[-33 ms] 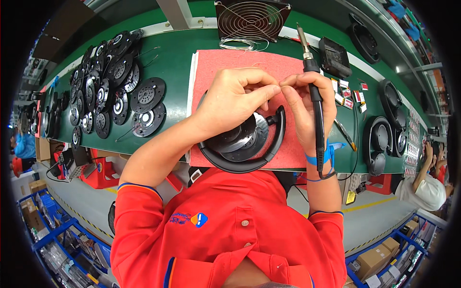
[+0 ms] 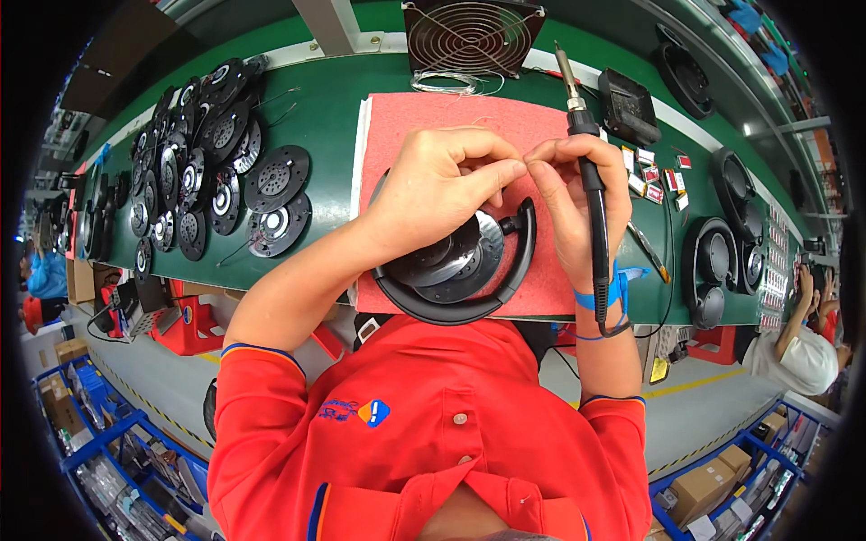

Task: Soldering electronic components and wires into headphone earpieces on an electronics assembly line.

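On a pink foam mat (image 2: 403,115) lies a black headphone (image 2: 456,311), its headband curving toward me and round speaker parts inside the curve. Above it my left hand (image 2: 442,185) is closed, thumb and index finger pinched together; whatever sits between those tips is too small to make out. My right hand (image 2: 577,185) meets it fingertip to fingertip. A black soldering iron (image 2: 595,212) rests in the right hand, held against the fingers with its metal tip pointing up and away. A blue strap (image 2: 613,293) circles my right wrist.
Many round black speaker plates (image 2: 191,167) with wires crowd the green table's left side. A fan with a wire grille (image 2: 474,36) and a coil of solder wire (image 2: 451,83) stand at the back. To the right are a black tray (image 2: 629,106), small batteries (image 2: 651,176), tweezers (image 2: 649,251) and more headphones (image 2: 713,261).
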A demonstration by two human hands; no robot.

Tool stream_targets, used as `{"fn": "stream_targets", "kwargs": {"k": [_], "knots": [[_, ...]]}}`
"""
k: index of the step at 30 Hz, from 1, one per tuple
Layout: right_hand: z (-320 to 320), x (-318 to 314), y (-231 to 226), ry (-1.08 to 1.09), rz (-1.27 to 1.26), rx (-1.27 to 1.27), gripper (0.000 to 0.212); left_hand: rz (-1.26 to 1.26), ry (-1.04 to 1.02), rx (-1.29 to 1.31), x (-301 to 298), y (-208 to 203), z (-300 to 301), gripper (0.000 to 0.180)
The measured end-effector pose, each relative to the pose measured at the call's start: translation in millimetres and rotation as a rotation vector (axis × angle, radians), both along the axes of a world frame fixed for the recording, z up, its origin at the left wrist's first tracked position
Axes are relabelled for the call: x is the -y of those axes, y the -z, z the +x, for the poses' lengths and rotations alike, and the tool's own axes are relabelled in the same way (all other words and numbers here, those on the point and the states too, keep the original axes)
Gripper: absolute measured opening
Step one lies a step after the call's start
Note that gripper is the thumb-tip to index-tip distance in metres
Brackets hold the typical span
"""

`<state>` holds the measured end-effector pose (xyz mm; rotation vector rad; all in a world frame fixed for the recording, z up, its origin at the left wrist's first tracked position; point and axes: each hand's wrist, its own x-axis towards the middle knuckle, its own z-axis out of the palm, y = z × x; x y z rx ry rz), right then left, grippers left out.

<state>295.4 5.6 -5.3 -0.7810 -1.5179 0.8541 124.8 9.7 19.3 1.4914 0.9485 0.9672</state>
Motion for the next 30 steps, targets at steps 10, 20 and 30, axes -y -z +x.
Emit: {"fn": "stream_targets", "kwargs": {"k": [10, 20, 30], "knots": [[-2, 3, 2, 0.035, 0.010, 0.100, 0.028, -0.065, -0.017, -0.010, 0, 0, -1, 0.012], [7, 4, -3, 0.175, 0.176, 0.233, 0.014, 0.562, -0.122, -0.483, -34, 18, -25, 0.013], [14, 8, -31, 0.285, 0.502, 0.200, 0.045, 0.303, -0.003, -0.446, -35, 28, -30, 0.010]]}}
